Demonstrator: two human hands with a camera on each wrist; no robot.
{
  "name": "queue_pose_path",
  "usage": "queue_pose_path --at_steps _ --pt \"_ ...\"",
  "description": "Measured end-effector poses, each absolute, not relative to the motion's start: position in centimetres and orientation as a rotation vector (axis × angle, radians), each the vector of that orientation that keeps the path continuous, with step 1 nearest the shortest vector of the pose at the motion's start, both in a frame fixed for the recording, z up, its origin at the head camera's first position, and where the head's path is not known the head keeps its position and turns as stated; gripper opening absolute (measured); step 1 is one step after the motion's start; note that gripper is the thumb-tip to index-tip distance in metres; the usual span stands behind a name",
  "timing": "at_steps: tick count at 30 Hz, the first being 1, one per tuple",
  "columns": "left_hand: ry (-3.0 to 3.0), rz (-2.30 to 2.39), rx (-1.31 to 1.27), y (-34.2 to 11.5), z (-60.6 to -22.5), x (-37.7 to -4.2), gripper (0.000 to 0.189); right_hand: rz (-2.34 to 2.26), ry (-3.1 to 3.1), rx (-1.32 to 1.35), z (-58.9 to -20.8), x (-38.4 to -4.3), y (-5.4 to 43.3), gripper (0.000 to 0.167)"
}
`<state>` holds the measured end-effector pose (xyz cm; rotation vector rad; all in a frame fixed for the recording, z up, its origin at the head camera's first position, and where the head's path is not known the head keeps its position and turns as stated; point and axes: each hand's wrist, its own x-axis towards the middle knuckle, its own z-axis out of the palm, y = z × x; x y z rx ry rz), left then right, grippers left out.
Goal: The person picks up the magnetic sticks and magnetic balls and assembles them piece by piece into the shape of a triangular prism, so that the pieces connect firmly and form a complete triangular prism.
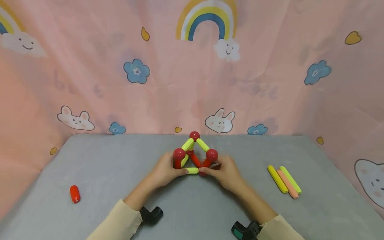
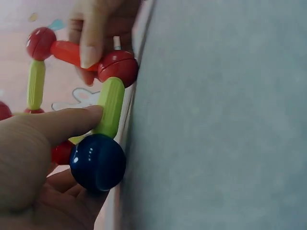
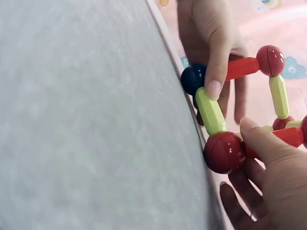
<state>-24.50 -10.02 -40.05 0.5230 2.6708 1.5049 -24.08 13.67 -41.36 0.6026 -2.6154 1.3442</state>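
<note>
A house-shaped toy frame of balls and rods stands between the hands, its top red ball [image 1: 194,135] above two sloping lime rods. My left hand [image 1: 165,170] grips the lower left corner. Its thumb lies along the front lime rod [image 2: 111,106] beside a dark blue ball [image 2: 98,163], which the hand hides in the head view. At the lower right corner, my right hand [image 1: 227,171] holds the frame, thumb and fingers around a red rod [image 3: 288,137] next to a red ball [image 3: 224,152]. Part of the frame's back is hidden.
On the grey table [image 1: 120,160], a short red piece [image 1: 75,194] lies far left. To the right, a yellow rod [image 1: 277,179], an orange rod [image 1: 287,184] and a lime rod [image 1: 291,180] lie side by side. A pink printed cloth [image 1: 168,96] hangs behind the table.
</note>
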Motion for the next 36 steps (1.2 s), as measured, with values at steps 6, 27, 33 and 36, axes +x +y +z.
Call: queue_pose_path --at_steps 6,27,33,36 --pt "2.67 1.496 0.547 -10.7 -40.9 -24.6 0.04 1.371 -2.538 0.61 -42.1 -24.0 13.2 0.027" --pt "2.611 1.509 0.54 -11.6 -42.0 -24.2 0.025 1.344 -2.572 0.616 -43.5 -23.9 12.2 0.016" --pt "2.62 1.502 0.572 -11.4 -41.8 -24.4 0.026 1.323 -2.54 0.631 -43.4 -24.1 12.5 0.015" --pt "2.655 1.484 0.583 -11.3 -42.0 -24.7 0.03 1.328 -2.55 0.629 -43.2 -24.3 12.7 0.017"
